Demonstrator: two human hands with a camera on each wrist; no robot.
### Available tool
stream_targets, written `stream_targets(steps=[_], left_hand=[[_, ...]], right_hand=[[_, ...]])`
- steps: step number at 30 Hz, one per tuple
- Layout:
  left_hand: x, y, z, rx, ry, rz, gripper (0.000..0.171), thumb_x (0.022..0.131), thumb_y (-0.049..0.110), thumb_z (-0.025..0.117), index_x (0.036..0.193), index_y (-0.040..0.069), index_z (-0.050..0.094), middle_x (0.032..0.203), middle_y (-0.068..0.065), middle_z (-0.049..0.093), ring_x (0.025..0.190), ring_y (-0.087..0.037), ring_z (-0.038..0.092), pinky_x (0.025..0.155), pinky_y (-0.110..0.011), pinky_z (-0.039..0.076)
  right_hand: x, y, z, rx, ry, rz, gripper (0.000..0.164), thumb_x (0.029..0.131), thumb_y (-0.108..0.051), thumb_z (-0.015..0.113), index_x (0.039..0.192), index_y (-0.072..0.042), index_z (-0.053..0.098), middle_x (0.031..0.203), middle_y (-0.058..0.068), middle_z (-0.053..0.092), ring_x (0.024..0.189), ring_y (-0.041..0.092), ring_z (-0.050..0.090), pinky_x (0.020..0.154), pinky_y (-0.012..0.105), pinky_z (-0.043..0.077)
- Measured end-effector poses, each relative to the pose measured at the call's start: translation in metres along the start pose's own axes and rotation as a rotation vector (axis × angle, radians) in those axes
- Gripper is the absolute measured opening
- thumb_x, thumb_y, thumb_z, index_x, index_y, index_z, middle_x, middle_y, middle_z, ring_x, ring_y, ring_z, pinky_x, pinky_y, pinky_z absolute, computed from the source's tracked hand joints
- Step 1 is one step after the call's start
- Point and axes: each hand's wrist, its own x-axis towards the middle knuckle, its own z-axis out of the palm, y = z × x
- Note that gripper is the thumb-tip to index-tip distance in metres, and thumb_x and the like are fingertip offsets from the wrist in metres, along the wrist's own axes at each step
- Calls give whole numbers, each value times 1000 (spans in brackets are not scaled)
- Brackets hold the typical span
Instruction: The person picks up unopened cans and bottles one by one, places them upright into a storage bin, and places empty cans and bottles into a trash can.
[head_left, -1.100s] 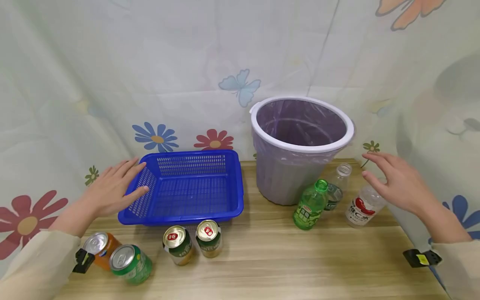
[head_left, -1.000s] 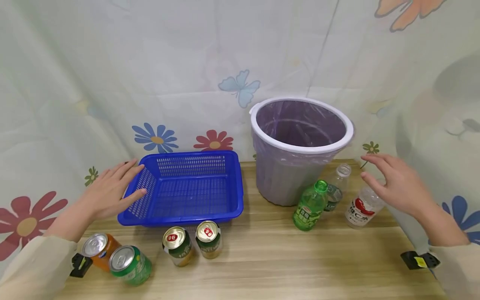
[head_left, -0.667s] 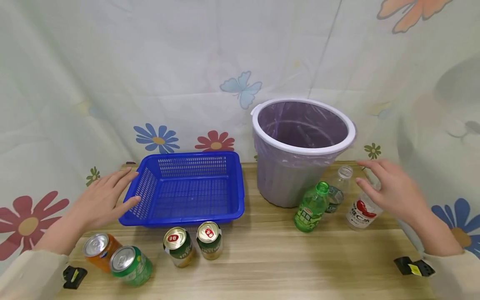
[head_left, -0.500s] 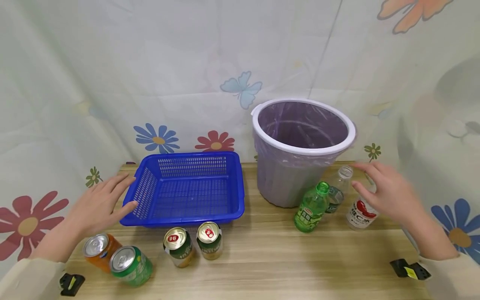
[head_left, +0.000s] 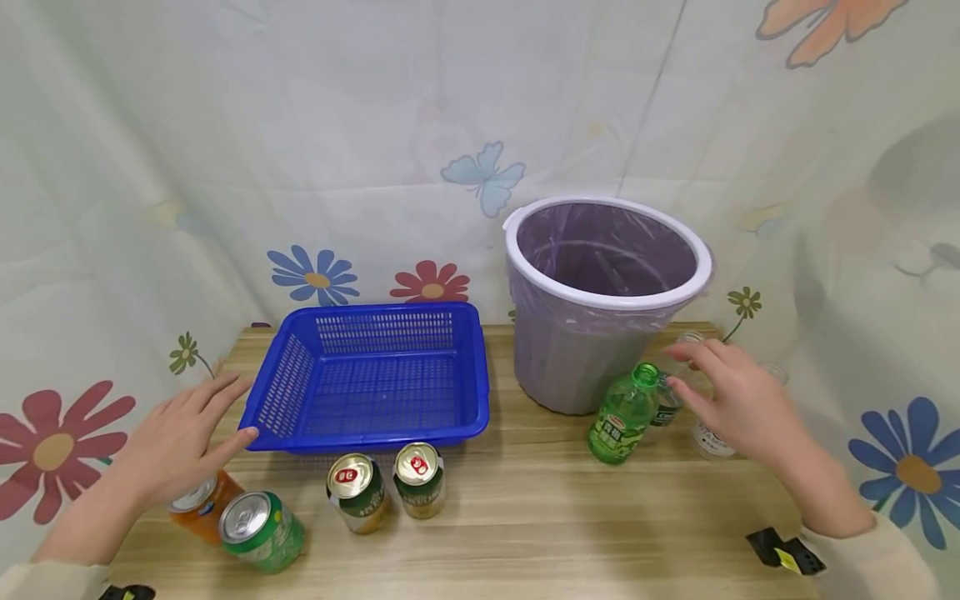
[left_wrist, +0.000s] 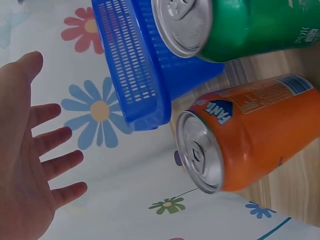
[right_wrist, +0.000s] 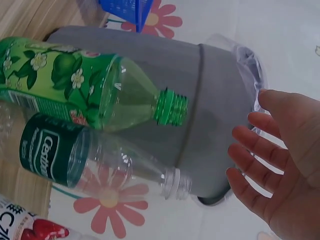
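Plainly, neither hand held anything as I watched from afar. The right hand hung in the air, relaxed, fingers slightly bent and thumb apart; the left hand was wide as well, fingers spread. What mattered most, I judged, lay just below and to the left of the right hand, much the nearer of the two: a clear bottle with a dark green label, and left of it a green bottle. Both stood upright, long axes vertical, necks uppermost; the right wrist view showed a gap between fingers and necks. A clear bottle with a red label, partly hidden by that hand, stood nearest the right edge of the bench.

Under the left hand, toward the bench's left edge, stood an orange can, a green can just beside it. Farther in, two green-and-gold cans stood before the near rim of a blue basket. At the bench's back edge, behind the bottles, rose a grey bin. I counted three bottles, four cans, one basket and one bin.
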Motion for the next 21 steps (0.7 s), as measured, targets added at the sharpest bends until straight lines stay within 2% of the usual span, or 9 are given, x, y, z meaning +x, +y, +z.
stream_targets(steps=[1, 5, 10, 14, 21], left_hand=[[-2, -1, 1, -5, -3, -6, 65, 87, 45, 57, 135, 5, 41, 135, -23, 40, 115, -48, 40, 88, -65, 33], [-8, -4, 3, -24, -5, -28, 67, 85, 46, 59, 136, 6, 40, 136, -22, 40, 115, -48, 40, 88, -65, 33], [-14, -7, 4, -28, 7, -40, 68, 84, 46, 61, 136, 7, 41, 135, -22, 41, 113, -48, 43, 86, -66, 35], [-17, -10, 6, -24, 19, -37, 68, 82, 45, 63, 134, 7, 43, 133, -22, 43, 110, -48, 45, 83, -65, 38], [-19, -14, 10, -26, -1, -58, 66, 83, 46, 62, 133, 7, 44, 132, -22, 44, 109, -48, 46, 80, -65, 39]], right_hand=[[0, -2, 1, 5, -2, -2, 31, 85, -25, 64, 107, -3, 61, 95, 8, 62, 79, 22, 57, 61, 36, 47], [3, -10, 7, 17, -13, 19, 39, 70, -9, 74, 107, -5, 61, 94, 6, 62, 80, 19, 56, 62, 34, 45], [8, -16, 13, 47, -15, 24, 38, 72, -9, 74, 108, -6, 62, 93, 5, 62, 81, 17, 56, 62, 31, 44], [13, -21, 18, 62, -19, 44, 37, 74, -11, 73, 109, -7, 62, 96, 4, 61, 84, 17, 56, 65, 33, 46], [21, -28, 27, 72, -17, 60, 36, 76, -13, 73, 110, -8, 62, 95, 2, 61, 78, 17, 55, 61, 33, 45]])
